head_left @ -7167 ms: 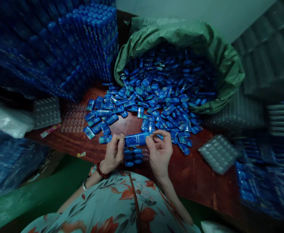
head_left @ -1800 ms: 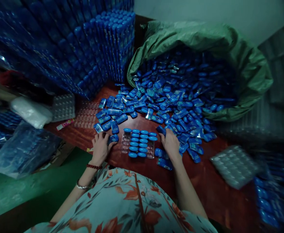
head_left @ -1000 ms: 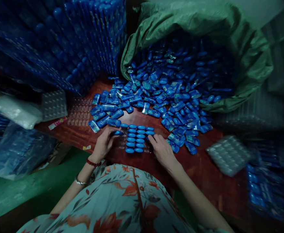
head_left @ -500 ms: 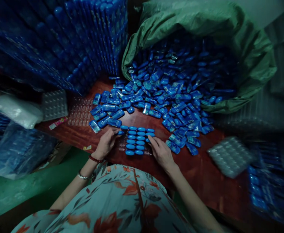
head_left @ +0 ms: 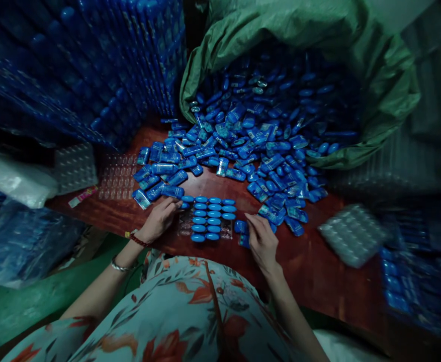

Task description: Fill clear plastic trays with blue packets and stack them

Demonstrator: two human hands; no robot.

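Blue packets (head_left: 243, 146) litter red table (head_left: 311, 266); fingers: left (head_left: 159, 217) loosely apart, right (head_left: 262, 241) unclear.

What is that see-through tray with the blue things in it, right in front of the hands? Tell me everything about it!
The clear tray looks like thin moulded plastic with rows of small pockets. It lies flat on the red-brown table, near its front edge. Blue oval containers fill most pockets in neat rows; the left column looks empty. The left hand touches its upper left corner. The right hand rests just right of it, on loose blue packs.
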